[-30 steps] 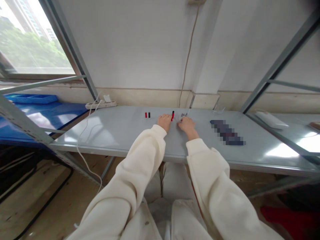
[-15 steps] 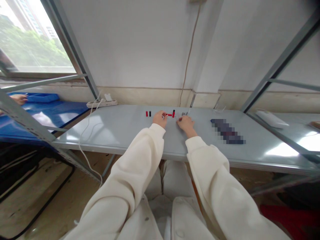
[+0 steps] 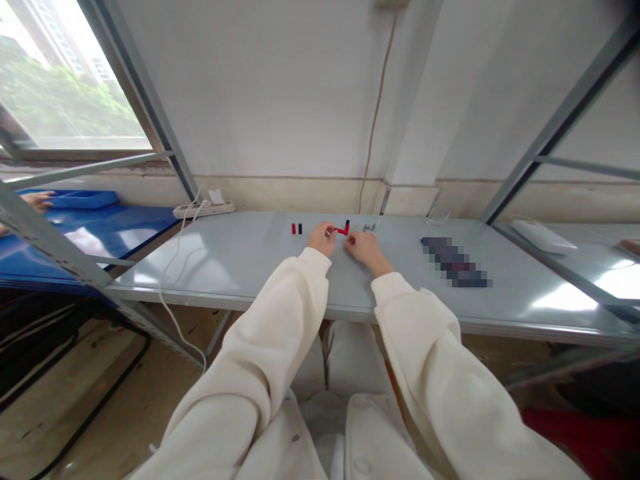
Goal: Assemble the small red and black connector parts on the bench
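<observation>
On the worktop [image 3: 225,260], a red stub [image 3: 293,229] and a black stub [image 3: 300,229] stand side by side. Next, the left hand [image 3: 323,239] pinches a red piece [image 3: 341,231] in its grip, keeping it within reach of the right hand [image 3: 364,247], whose curled grip sits just beside it, its hold unclear. Small grey parts [image 3: 369,228] lie beyond.

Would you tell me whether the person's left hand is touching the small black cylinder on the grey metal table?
Apart: the head view shows a strip of grey metal tabletop between the left hand and the small black cylinder.
</observation>
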Tool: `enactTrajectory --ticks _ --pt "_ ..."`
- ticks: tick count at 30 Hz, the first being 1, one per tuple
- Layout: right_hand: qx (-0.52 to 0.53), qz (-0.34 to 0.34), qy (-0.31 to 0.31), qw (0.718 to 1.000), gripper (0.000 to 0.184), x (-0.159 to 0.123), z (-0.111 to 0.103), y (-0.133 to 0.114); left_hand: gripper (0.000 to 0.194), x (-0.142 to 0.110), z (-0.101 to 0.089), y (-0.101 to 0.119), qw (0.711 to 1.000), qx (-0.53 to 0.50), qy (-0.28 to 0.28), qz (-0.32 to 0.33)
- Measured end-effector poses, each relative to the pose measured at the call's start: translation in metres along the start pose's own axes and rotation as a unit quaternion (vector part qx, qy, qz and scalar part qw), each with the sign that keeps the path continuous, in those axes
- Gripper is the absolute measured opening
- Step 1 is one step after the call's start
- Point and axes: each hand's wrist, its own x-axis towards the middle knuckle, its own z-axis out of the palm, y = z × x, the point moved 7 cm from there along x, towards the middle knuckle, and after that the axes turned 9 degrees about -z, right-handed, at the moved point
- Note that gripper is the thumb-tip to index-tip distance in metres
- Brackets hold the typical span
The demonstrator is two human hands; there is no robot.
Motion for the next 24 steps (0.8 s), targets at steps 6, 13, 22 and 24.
enactTrajectory --ticks 6,13,22,24 --pt "-0.016 0.012 0.001 1.0 0.017 -0.001 -0.002 0.002 0.009 -0.003 0.001 0.011 0.999 -0.006 -0.018 0.047" --pt "-0.035 0.043 0.014 0.998 0.02 -0.003 -0.004 0.006 0.029 -0.011 0.015 0.019 0.987 0.068 -0.109 0.095" --pt "0.017 0.049 0.054 0.997 0.02 -0.002 -0.004 0.006 0.04 -0.007 0.025 -0.003 0.99 0.051 -0.131 0.031" --pt "0.038 0.033 0.069 0.996 0.02 -0.001 -0.005 0.004 0.039 -0.006 0.022 -0.004 0.991 0.051 -0.119 0.017"
